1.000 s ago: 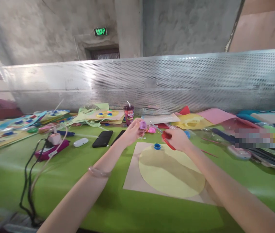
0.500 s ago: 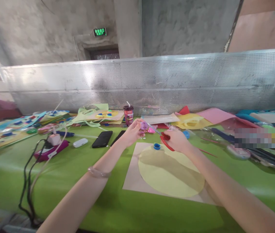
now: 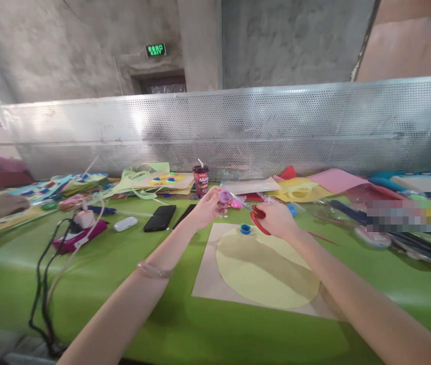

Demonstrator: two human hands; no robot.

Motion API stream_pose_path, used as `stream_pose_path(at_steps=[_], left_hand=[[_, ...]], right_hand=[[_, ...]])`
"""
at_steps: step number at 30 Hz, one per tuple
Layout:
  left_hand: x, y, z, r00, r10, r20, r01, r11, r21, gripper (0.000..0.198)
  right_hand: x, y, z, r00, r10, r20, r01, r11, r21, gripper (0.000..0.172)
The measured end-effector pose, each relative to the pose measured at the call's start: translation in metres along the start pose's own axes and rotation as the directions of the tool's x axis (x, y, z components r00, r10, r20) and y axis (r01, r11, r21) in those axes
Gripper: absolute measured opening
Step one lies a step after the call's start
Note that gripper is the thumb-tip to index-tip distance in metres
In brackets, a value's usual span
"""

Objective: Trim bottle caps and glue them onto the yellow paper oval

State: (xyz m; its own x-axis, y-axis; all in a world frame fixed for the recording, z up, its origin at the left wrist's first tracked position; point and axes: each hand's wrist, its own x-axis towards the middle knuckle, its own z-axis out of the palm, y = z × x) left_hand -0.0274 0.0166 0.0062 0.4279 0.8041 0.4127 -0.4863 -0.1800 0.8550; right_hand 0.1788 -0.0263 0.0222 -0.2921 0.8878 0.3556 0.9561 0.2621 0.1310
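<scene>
My left hand (image 3: 210, 206) pinches a small purple round piece (image 3: 224, 197); its exact kind does not show. My right hand (image 3: 278, 219) is closed around the red handles of a pair of scissors (image 3: 255, 217). Their metal blades point left and reach the purple piece. Below both hands, a pale yellow paper oval (image 3: 264, 276) lies on a white sheet (image 3: 208, 276). On the oval's upper edge sits a small blue ring-shaped piece (image 3: 245, 229). A bright pink piece (image 3: 237, 203) is just behind the blades.
Two dark phones (image 3: 159, 218) and a white case (image 3: 125, 224) lie left of my hands. A purple power strip (image 3: 80, 237) trails cables. Behind stands a drink cup (image 3: 201, 181) with a straw. Another person's hand (image 3: 8, 205) is at far left. Coloured paper (image 3: 337, 179) lies right.
Another person's hand has come in over the papers at the far left. My hands stay almost in place, with the scissors still at the purple piece.
</scene>
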Motion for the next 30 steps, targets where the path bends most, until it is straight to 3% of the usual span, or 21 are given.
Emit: stream_pose_path(at_steps=[14, 21, 30], left_hand=[[-0.001, 0.009, 0.007, 1.000, 0.019, -0.011, -0.020, 0.999, -0.043, 0.037], [-0.001, 0.010, 0.003, 0.995, 0.100, 0.007, -0.100, 0.995, -0.027, 0.040], [-0.003, 0.012, -0.001, 0.990, 0.139, 0.020, -0.140, 0.979, 0.148, 0.039]], right_hand=[[0.002, -0.009, 0.001, 0.998, 0.030, -0.051, -0.020, 0.980, 0.199, 0.021], [0.005, 0.021, -0.005, 0.984, 0.171, -0.047, -0.148, 0.937, 0.315, 0.024], [0.003, 0.008, -0.006, 1.000, 0.031, 0.005, -0.031, 0.982, 0.184, 0.023]])
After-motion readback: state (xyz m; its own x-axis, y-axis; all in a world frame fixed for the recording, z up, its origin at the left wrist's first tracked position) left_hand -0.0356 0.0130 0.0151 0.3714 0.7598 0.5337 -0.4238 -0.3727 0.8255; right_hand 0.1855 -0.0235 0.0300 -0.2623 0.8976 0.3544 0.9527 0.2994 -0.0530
